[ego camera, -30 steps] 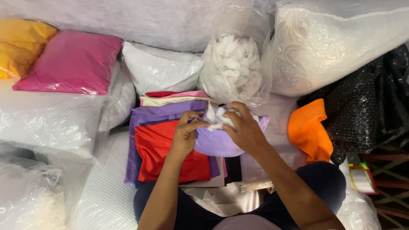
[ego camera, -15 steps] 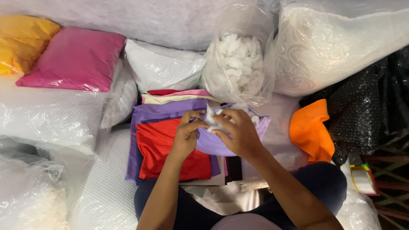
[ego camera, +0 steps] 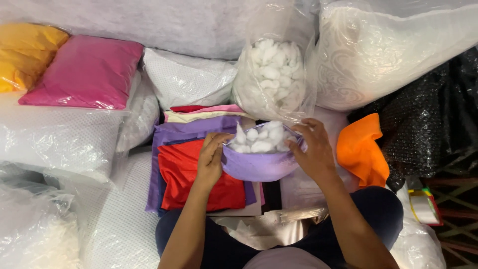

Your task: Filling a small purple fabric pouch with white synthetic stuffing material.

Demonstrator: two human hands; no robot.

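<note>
The left hand (ego camera: 211,159) and right hand (ego camera: 312,149) pinch opposite rims of a lilac fabric pouch (ego camera: 259,164), now spread open to show white fibre balls (ego camera: 261,138), bunched shut before. It sits above the red folded cloth (ego camera: 191,177), below the clear bag of filling (ego camera: 271,74).

Clear plastic bag (ego camera: 273,74) of white stuffing balls upright at top centre. Just right, a large clear bag (ego camera: 393,55) packed with white patterned filling. At top left, a pink cushion (ego camera: 84,72) and a yellow cushion (ego camera: 27,52), both sealed in clear wrap. Below them, white dotted cushions in plastic (ego camera: 55,142). Far right, a small red-edged pack with a white face (ego camera: 424,206).
</note>
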